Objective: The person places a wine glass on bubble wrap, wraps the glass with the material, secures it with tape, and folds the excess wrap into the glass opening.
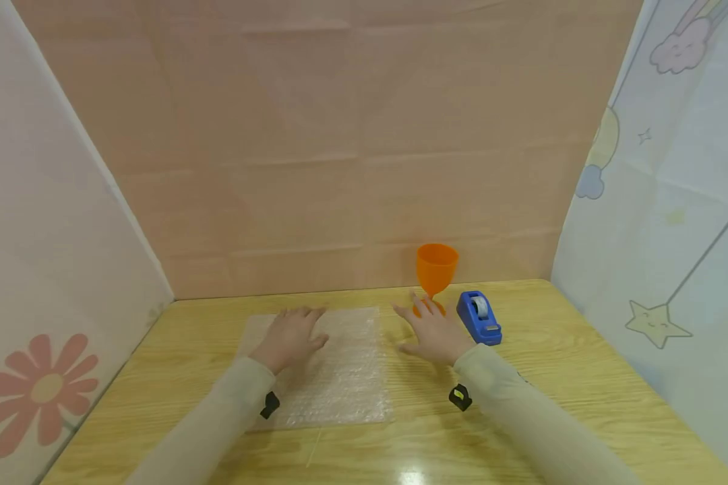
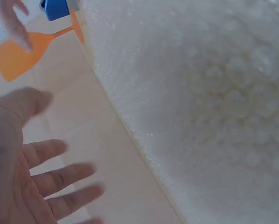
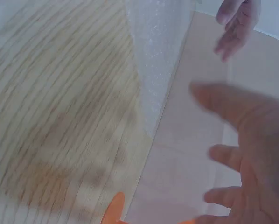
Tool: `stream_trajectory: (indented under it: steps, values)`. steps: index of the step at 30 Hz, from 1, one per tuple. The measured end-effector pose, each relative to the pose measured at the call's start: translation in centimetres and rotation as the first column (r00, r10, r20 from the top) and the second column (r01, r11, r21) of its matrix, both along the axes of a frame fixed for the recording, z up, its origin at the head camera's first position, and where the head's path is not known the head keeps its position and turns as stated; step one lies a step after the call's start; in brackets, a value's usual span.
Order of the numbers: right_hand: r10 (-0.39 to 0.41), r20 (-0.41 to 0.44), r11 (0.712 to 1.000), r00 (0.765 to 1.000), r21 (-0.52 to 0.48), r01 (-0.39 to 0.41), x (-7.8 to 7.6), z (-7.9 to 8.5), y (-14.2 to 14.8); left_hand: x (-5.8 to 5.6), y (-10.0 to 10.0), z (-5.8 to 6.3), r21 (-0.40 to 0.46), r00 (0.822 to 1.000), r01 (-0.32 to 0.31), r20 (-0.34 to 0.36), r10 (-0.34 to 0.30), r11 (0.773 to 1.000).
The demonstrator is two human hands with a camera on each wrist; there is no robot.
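L hand (image 1: 290, 337), left of center: fingers spread & approx straight, thumb out, nothing gripped. Over upper-left part of clear bubble wrap sheet (image 1: 346, 370); L wrist cam has the sheet filling its right side, bubbles visible, fingers apart from it. R hand (image 1: 437, 331), right of center: same pose, fingers splayed, no grip. It's in front of orange plastic goblet (image 1: 437, 268), fingertips overlapping the round base in head view; can't tell re contact. Goblet upright, bowl up, thin stem, near back edge of table (image 1: 558, 377).

Blue tape dispenser (image 1: 480, 320) just right of R hand, w/ tape roll (image 1: 480, 308) loaded. Small pale patch on its front end, any print too small to read.

Bubble wrap lies flat, ctr-left of table. Wood-grain top, glare spot at bottom ctr. Lt sleeves (image 1: 233, 397), blk wrist units (image 1: 460, 397) under both wrists.

Bkgd: creased pinkish-tan cloth (image 1: 352, 148); pink flower print (image 1: 46, 389) lower left; smiling star print (image 1: 657, 323) at right, pink cloud print (image 1: 681, 47) upper right.
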State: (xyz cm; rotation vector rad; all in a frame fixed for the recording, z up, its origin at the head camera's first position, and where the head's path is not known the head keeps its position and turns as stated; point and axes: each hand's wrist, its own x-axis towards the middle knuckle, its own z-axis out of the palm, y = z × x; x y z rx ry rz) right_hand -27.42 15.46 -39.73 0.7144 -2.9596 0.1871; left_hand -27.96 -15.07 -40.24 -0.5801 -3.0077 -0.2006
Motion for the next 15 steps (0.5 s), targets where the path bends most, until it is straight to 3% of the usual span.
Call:
stream_trajectory:
  steps: [5,9,12,15]
  values:
    - [0.007,0.121,0.992,0.993,-0.122,0.008,-0.4,0.1,-0.2,0.2,-0.1,0.5,0.071,0.997,-0.006,0.076,0.001,0.997]
    - [-0.018,0.194,0.987,0.981,-0.156,0.049,-0.4,0.4,0.0,0.3,-0.7,0.9,0.068,0.987,0.007,0.157,-0.018,0.998]
    - [-0.039,0.203,0.987,0.978,-0.144,0.069,-0.4,0.4,0.2,0.1,-1.6,1.5,0.056,0.969,-0.001,0.248,-0.013,0.998]
    - [-0.058,0.21,0.987,0.976,-0.136,0.088,-0.4,0.4,0.5,-0.1,-3.1,2.7,0.031,0.936,-0.026,0.352,0.014,0.999]
